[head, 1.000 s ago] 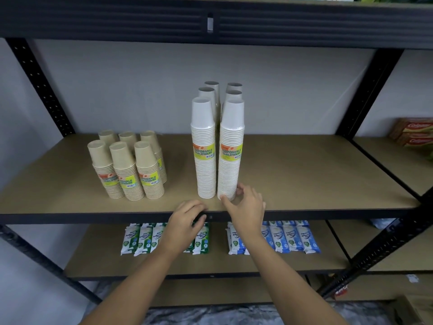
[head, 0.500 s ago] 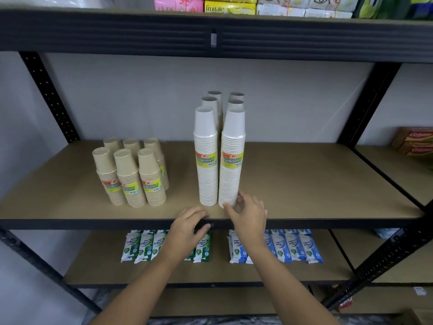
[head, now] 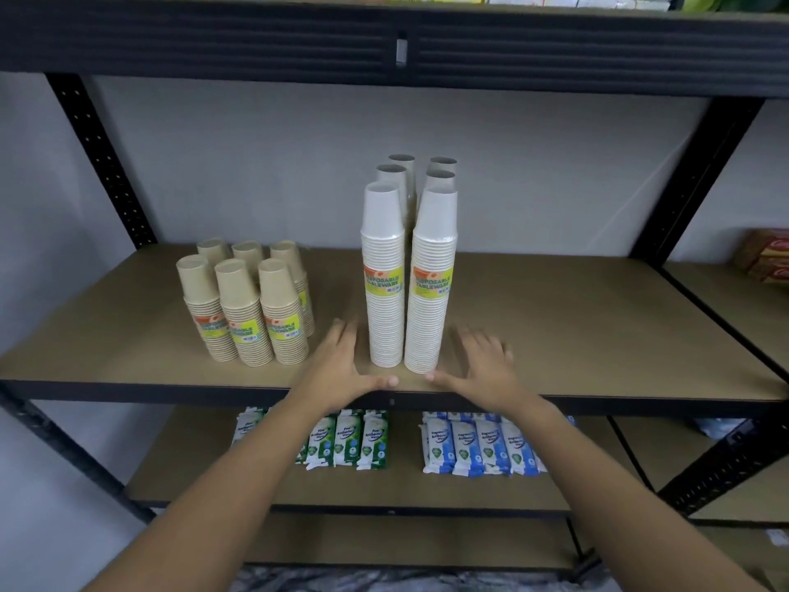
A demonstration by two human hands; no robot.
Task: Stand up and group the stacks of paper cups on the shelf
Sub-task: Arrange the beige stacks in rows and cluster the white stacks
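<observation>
Several tall white cup stacks (head: 407,267) stand upright in two rows at the middle of the shelf board (head: 576,335). To their left, several shorter tan cup stacks (head: 247,309) stand grouped together. My left hand (head: 341,369) lies flat and open just left of the front white stacks, fingers pointing inward, thumb by their base. My right hand (head: 482,369) is open on the right side of the same stacks, mirroring the left. Neither hand grips a stack; both sit close beside the bases.
A black metal frame holds the shelf, with uprights at left (head: 102,160) and right (head: 691,181). Green wipe packs (head: 346,440) and blue wipe packs (head: 478,446) lie on the lower shelf. Red boxes (head: 768,258) sit on the neighbouring shelf at right.
Both hands rose from the shelf's front edge onto the board. The left hand opened and moved beside the white stacks; the right hand shifted to their right side.
</observation>
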